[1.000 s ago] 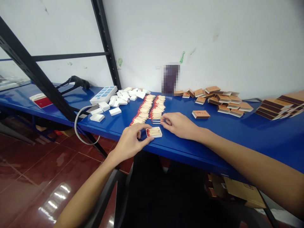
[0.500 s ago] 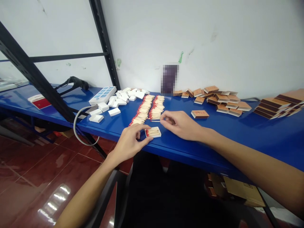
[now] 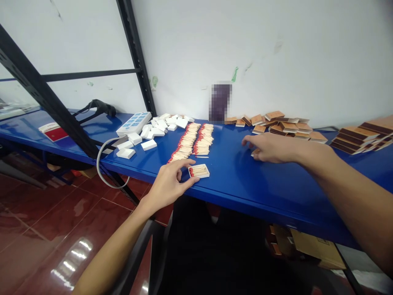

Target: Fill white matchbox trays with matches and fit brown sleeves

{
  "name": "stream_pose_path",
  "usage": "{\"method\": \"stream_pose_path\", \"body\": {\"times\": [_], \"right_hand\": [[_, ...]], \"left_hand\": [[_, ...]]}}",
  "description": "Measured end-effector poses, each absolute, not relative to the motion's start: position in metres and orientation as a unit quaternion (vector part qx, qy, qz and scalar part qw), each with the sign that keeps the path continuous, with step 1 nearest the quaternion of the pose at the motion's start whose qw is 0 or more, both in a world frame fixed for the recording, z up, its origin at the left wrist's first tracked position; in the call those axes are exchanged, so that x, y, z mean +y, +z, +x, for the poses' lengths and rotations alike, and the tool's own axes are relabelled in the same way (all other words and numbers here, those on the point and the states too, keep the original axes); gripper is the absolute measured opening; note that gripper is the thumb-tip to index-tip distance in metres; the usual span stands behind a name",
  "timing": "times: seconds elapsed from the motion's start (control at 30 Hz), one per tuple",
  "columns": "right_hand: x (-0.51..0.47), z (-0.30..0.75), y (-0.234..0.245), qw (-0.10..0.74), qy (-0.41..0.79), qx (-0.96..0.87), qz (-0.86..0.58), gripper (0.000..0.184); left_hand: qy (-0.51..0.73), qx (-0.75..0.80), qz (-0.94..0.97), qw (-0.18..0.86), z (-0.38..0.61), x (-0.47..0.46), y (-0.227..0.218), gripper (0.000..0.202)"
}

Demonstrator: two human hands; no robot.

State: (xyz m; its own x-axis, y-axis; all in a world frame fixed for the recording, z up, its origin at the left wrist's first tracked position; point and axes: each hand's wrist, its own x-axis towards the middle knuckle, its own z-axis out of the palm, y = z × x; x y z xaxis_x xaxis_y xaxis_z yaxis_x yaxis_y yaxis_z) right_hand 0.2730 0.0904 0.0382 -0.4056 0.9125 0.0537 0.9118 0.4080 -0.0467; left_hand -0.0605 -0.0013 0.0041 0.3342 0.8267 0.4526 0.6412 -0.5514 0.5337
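My left hand (image 3: 173, 178) holds a white matchbox tray (image 3: 204, 176) by its left end near the table's front edge, thumb and fingers on opposite sides. Red-headed matches (image 3: 198, 170) lie in the tray. Behind it are two long rows of loose matches (image 3: 187, 141), and a single match (image 3: 202, 157) lies just in front of the right row. My right hand (image 3: 270, 148) is closed over an orange-brown matchbox sleeve, palm down. The hand covers most of that sleeve; only a small pale edge (image 3: 254, 153) shows between the fingers.
White empty trays (image 3: 149, 144) lie in a heap at the back left, beside a white power strip (image 3: 134, 124) with its cable. Matchbox sleeves (image 3: 288, 126) are piled along the wall; another stack (image 3: 356, 137) stands far right. A black shelf post (image 3: 58, 98) crosses the left.
My right hand has moved right, from beside the match rows to the lone matchbox sleeve, which it now covers. My left hand and the filled tray have stayed in place.
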Motion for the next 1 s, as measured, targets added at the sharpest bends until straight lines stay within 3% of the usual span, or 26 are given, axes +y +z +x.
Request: {"method": "stream_pose_path", "body": {"times": [0.13, 0.3, 0.37, 0.5, 0.73, 1.0], "right_hand": [[0.074, 0.263, 0.064, 0.002, 0.069, -0.828, -0.556, 0.055], [0.068, 0.254, 0.066, -0.057, 0.102, -0.838, -0.533, 0.041], [0.059, 0.236, 0.065, -0.028, 0.098, -0.87, -0.483, 0.034], [0.035, 0.191, 0.06, 0.02, 0.138, -0.911, -0.387, 0.038], [0.041, 0.184, 0.045, 0.108, 0.092, -0.918, -0.37, 0.036], [0.051, 0.195, 0.047, 0.125, 0.171, -0.92, -0.33, 0.041]], "left_hand": [[0.358, 0.454, 0.806, 0.125, -0.06, -0.002, 0.005, 0.033], [0.361, 0.453, 0.805, 0.128, -0.06, -0.001, 0.003, 0.033], [0.361, 0.451, 0.806, 0.126, -0.06, -0.001, 0.002, 0.034], [0.366, 0.452, 0.805, 0.118, -0.059, -0.001, 0.001, 0.034], [0.357, 0.458, 0.802, 0.14, -0.061, 0.001, 0.002, 0.035], [0.356, 0.454, 0.801, 0.161, -0.065, 0.003, 0.001, 0.039]]}}
